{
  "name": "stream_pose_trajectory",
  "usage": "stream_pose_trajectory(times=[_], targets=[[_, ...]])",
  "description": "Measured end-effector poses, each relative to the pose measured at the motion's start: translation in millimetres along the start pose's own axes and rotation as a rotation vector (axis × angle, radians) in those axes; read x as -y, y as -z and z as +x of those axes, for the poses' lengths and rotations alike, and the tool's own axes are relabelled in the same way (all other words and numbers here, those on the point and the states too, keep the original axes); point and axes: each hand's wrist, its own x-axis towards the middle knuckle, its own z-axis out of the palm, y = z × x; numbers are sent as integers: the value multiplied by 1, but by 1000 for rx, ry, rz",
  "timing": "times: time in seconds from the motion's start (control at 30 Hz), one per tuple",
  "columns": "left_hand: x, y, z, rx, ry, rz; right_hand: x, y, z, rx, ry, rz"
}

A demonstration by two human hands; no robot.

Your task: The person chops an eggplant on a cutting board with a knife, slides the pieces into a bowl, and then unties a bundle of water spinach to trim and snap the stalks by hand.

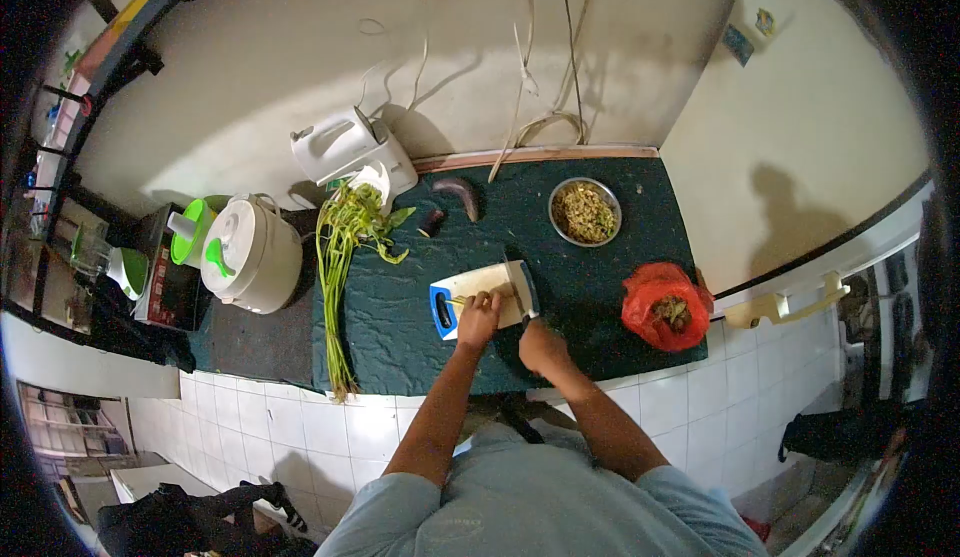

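At a table (585,302) spread with dark green cloth, a person (560,502) in a pale T-shirt works with both hands. A long bundle of leafy stalks (338,297) lies to the left; a pale cutting board (470,285) with a blue-framed end sits ahead of the person, with a red plastic bag (638,302) and a metal bowl (551,213) of chopped pieces to its right. The right hand (545,349) is closed around the handle of a knife (517,294), blade across the board's right part. The left hand (479,321), fingers bent, pins slim yellow-green stalks (457,300) to the board, ends showing left of the fingers, away from the blade; what lies beneath the hand is hidden. The stalks look light, fairly crisp, perhaps slippery if damp, and best held from above, fingertips tucked back from the edge.
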Motion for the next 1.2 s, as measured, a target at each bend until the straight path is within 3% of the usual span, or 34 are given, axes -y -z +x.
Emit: stream_pose_trajectory(times=[0.17,0.23,0.33,0.4,0.47,0.7,0.9,1.07,1.2], targets=[[-3,4,-12,104,-100,115,-16,-49,6,-193,2,115],[-9,0,-20,146,-99,175,-15,-38,27,-61,-45,1],[-17,-1,-22,174,-94,147,19,24,5,123,-98,96],[-24,-2,-23,164,-68,79,14,9,8,115,-98,103],[-29,-5,-25,224,-41,170,6,-19,-1,-109,22,-73],[-27,-19,-28,232,39,83,15,-29,-4,-151,-79,31],[-10,-4,-19,445,14,-52,32,-5,-9,-31,-92,-45],[-10,-1,-15,486,59,-72,7,-60,0,-214,-90,-48],[-6,1,-24,403,-33,54,23,-33,-1,-225,-57,26]])
